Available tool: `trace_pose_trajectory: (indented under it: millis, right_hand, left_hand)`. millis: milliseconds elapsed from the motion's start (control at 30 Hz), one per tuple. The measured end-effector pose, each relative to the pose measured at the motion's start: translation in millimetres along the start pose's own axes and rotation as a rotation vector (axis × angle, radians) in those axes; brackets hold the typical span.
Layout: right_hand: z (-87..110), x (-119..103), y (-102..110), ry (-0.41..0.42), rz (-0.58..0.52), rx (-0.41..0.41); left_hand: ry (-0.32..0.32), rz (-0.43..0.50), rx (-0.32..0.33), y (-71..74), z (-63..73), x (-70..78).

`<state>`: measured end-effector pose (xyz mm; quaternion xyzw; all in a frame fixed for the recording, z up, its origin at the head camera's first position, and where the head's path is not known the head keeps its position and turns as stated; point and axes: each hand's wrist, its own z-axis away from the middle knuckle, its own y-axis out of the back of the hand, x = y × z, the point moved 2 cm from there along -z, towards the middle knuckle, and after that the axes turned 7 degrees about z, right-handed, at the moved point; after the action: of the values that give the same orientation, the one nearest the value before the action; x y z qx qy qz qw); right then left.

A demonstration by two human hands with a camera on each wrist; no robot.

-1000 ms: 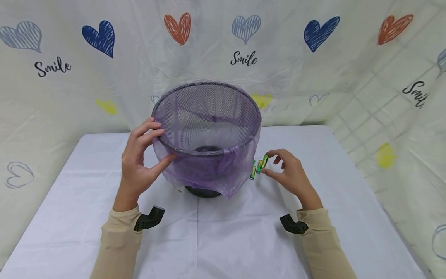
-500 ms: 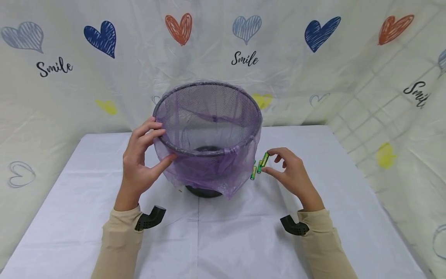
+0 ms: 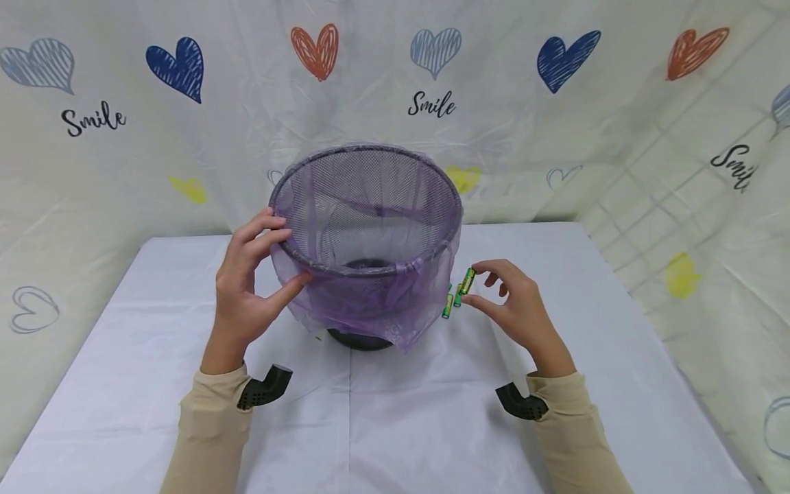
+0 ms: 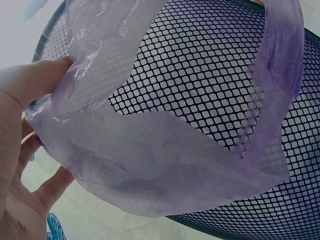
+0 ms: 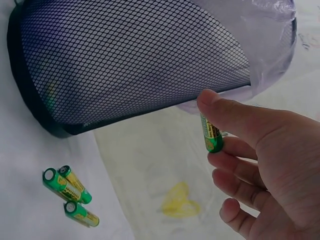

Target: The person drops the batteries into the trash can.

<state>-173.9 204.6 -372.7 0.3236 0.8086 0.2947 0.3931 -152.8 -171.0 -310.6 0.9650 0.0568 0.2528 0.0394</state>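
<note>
Right grip (image 5: pixel 280 165) pinches slim cylindrical battery (image 5: pixel 211 136); left grip (image 3: pixel 247 295) holds plastic-draped mesh bin (image 5: pixel 135 60)

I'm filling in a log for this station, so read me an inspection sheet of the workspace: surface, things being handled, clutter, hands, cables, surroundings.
Surface: white-covered table, with some creases.
Bin: mesh bin, lined with a purple bag folded over its rim.
Batteries: three loose batteries lie beside the bin; one held battery is off the table.
Clutter: one small speck near the bin's base, too small to identify.
Left hand: grips the bin's rim and bag.
Right hand: pinches the held battery between thumb and fingers.
Cables: nothing seen.
Surroundings: pale backdrop printed with hearts and "Smile".
</note>
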Motion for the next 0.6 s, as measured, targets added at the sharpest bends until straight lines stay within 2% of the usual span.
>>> trace_pose_trajectory:
  millis: [167,400,600]
  right_hand:
    - [-0.3,-4,3,0.011,-0.007,0.016]
    - [-1.4,-9,6,0.036,-0.023,0.05]
    - [-3.2,-12,9,0.07,-0.034,0.072]
  left_hand:
    - [0.006,0.001,0.005,-1.8,-0.8,3.1]
    - [-0.001,0.002,0.001,0.6,2.2,-4.1]
    - [-0.004,0.013,0.008,1.2,1.9,-4.5]
